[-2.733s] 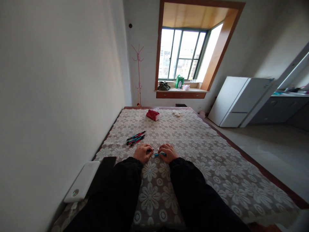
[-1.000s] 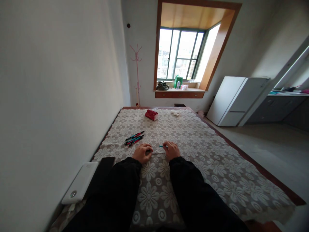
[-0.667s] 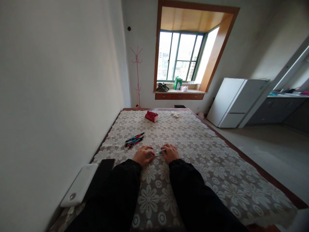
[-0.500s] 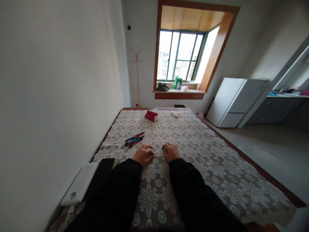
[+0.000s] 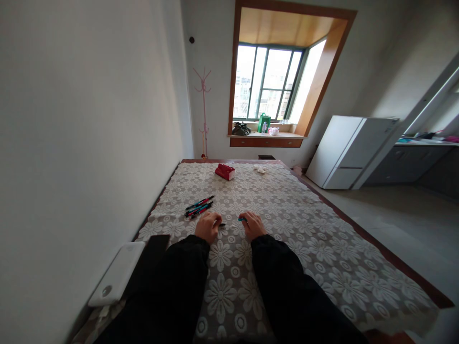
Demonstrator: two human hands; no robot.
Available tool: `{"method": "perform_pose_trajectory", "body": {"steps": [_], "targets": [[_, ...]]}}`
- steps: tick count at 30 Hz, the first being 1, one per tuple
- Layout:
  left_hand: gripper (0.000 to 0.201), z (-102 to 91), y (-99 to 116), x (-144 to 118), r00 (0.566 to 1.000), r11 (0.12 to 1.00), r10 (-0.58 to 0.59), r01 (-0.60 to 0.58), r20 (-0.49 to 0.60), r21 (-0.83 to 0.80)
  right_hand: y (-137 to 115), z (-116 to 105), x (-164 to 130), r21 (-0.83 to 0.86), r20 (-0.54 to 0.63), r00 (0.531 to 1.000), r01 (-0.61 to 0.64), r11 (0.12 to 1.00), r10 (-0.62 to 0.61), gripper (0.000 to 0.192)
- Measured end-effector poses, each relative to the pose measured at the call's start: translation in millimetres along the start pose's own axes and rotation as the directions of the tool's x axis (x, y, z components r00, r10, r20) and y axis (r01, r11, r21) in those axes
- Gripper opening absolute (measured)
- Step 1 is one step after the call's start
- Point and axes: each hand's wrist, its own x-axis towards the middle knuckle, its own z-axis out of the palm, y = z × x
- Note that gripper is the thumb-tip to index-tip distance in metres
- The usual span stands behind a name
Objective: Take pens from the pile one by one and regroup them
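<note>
My left hand point(image 5: 209, 226) is closed in a pinch at one end of a thin white rod point(image 5: 230, 220), which looks like a pen refill. The rod runs level across to my right hand point(image 5: 253, 224), whose fingers are shut on a small teal pen part point(image 5: 242, 219). Whether the rod enters that part is too small to make out. By the left fingertips shows a short black piece point(image 5: 222, 225); a small whitish bit point(image 5: 233, 226) lies on the cloth between the hands. Several pens point(image 5: 199, 207), in black, teal and red, lie piled beyond my left hand.
A flower-patterned tablecloth point(image 5: 297, 210) covers the long table. Farther back are a red packet point(image 5: 224, 172) and a small white item point(image 5: 260, 170). Beside my left forearm, along the wall, lie a white device point(image 5: 118, 272) with a cable and a dark flat object point(image 5: 149, 258).
My left hand has shifted slightly left and back, and the black piece now shows at its fingertips. The white rod has moved farther from me, level with the teal part.
</note>
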Motion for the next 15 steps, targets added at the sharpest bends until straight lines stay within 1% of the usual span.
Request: {"method": "perform_pose_trajectory", "body": {"steps": [5,8,10,13,15], "targets": [[0.013,-3.0,-0.3,-0.3,0.999,0.999,-0.039,0.039,-0.015,0.03,-2.9,-3.7,-0.8,-0.023,-0.034,0.999,0.011,1.0,-0.012,0.018],[0.014,-3.6,1.2,-0.3,1.0,0.999,-0.026,0.026,0.005,0.025,-6.8,-5.7,-1.1,-0.032,-0.011,0.999,0.031,0.999,-0.031,0.017],[0.014,-3.1,3.1,-0.7,0.999,1.0,0.006,-0.006,0.041,0.001,-9.0,-5.6,-1.2,-0.015,0.024,0.997,0.068,0.998,-0.068,0.017],[0.014,-2.8,6.9,-1.8,0.989,0.993,0.101,-0.095,0.107,-0.067,-10.5,-3.4,-1.6,0.035,0.075,0.99,0.118,0.992,-0.121,0.017],[0.016,-3.4,9.5,-2.5,0.984,0.987,0.137,-0.126,0.115,-0.101,-10.8,-1.7,-2.1,0.072,0.089,0.986,0.135,0.988,-0.141,0.017]]}}
